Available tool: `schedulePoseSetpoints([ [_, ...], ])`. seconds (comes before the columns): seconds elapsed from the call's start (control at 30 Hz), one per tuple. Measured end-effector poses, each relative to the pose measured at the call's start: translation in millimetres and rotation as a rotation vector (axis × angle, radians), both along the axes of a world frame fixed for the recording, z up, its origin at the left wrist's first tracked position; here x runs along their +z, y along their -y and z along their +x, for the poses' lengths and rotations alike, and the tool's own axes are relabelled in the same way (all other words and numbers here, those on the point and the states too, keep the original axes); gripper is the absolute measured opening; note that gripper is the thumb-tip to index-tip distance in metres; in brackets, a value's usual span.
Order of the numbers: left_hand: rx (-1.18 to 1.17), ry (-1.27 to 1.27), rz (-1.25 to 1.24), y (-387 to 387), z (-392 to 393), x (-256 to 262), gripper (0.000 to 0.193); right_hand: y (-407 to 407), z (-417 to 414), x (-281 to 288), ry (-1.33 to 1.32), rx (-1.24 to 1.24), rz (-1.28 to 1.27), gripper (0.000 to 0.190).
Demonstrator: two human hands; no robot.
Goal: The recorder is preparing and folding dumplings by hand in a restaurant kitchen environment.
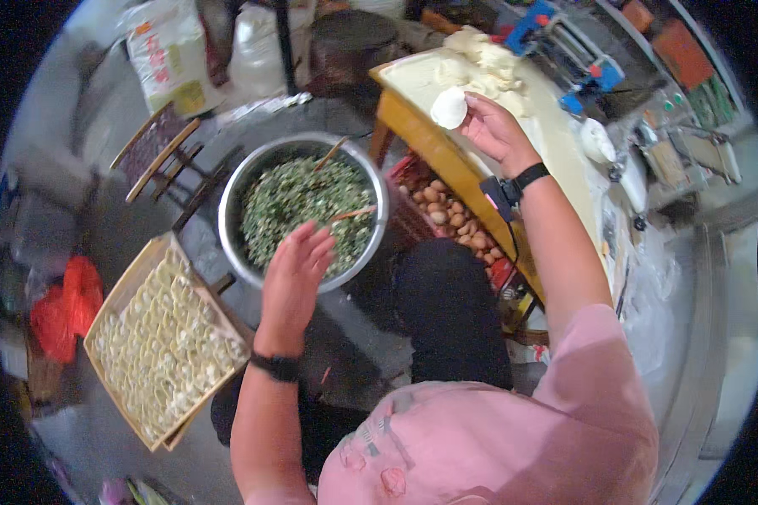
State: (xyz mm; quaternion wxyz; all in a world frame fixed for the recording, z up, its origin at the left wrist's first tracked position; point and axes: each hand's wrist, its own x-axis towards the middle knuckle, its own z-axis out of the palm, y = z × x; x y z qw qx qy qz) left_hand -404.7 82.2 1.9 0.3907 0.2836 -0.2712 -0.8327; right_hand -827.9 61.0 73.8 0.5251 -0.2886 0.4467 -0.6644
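Note:
My right hand (494, 131) pinches the edge of a round white dumpling wrapper (448, 108) above the floured table (410, 69). Behind it lies a heap of more wrappers or dough (480, 66). My left hand (298, 262), slightly blurred, is raised above the near side of a large steel basin (226, 218) with its fingers apart and nothing in them. Chopped green filling (290, 196) fills much of the basin, and two wooden sticks (330, 154) stand in it. To the left, a wooden tray (125, 281) bears rows of filled dumplings (167, 341).
A red crate (404, 218) of eggs (458, 221) sits beneath the table's edge. A small wooden chair (164, 151) stands beyond the tray, red plastic bags (69, 309) lie far left, and a blue-framed machine (568, 50) stands at upper right.

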Motion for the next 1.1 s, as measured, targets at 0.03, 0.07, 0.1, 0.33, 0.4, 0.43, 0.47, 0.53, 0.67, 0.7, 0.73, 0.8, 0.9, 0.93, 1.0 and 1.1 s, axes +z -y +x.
schedulePoseSetpoints([
  [0.03,0.002,-0.020,0.022,1,-4,-3,0.054,2,40,3,0.000,0.025,-0.032,0.024],
  [0.07,0.013,-0.098,0.054,3,-8,-5,0.060,5,78,0,0.038,0.058,-0.018,0.024],
  [0.1,0.022,-0.181,0.079,7,-10,-8,0.065,7,114,-1,-0.251,0.212,0.044,0.024],
  [0.33,0.370,-0.251,0.254,24,12,-38,0.053,-20,269,-52,-1.264,0.621,-0.402,0.023],
  [0.4,0.474,-0.139,0.282,25,15,-31,0.041,-14,240,-53,-1.790,0.547,-0.332,0.019],
  [0.43,0.509,-0.104,0.252,25,18,-30,0.037,-12,221,-61,-1.928,0.526,-0.275,0.017],
  [0.47,0.541,-0.070,0.222,26,20,-31,0.033,-10,203,-71,-2.068,0.498,-0.215,0.015],
  [0.53,0.541,-0.046,0.192,26,27,-37,0.030,-10,175,-84,-2.052,0.492,-0.188,0.013],
  [0.67,0.580,0.193,0.124,23,41,-38,0.030,7,180,-63,-1.992,0.584,-0.154,0.010],
  [0.7,0.580,0.240,0.121,23,41,-39,0.029,14,183,-57,-1.997,0.642,-0.062,0.014],
  [0.73,0.582,0.247,0.128,23,40,-40,0.029,19,185,-61,-1.990,0.651,-0.061,0.014],
  [0.8,0.572,0.195,0.153,25,34,-35,0.030,29,186,-66,-1.763,0.497,-0.194,0.017],
  [0.9,0.581,0.150,0.148,28,28,-37,0.030,52,197,-86,-1.777,0.414,-0.150,0.023],
  [0.93,0.582,0.153,0.152,28,27,-37,0.030,55,199,-91,-1.812,0.373,-0.127,0.024],
  [1.0,0.599,0.138,0.182,29,27,-36,0.031,56,202,-100,-1.800,0.435,-0.109,0.025],
  [1.1,0.653,0.110,0.284,31,24,-36,0.031,52,198,-121,-1.671,0.532,-0.095,0.025],
])
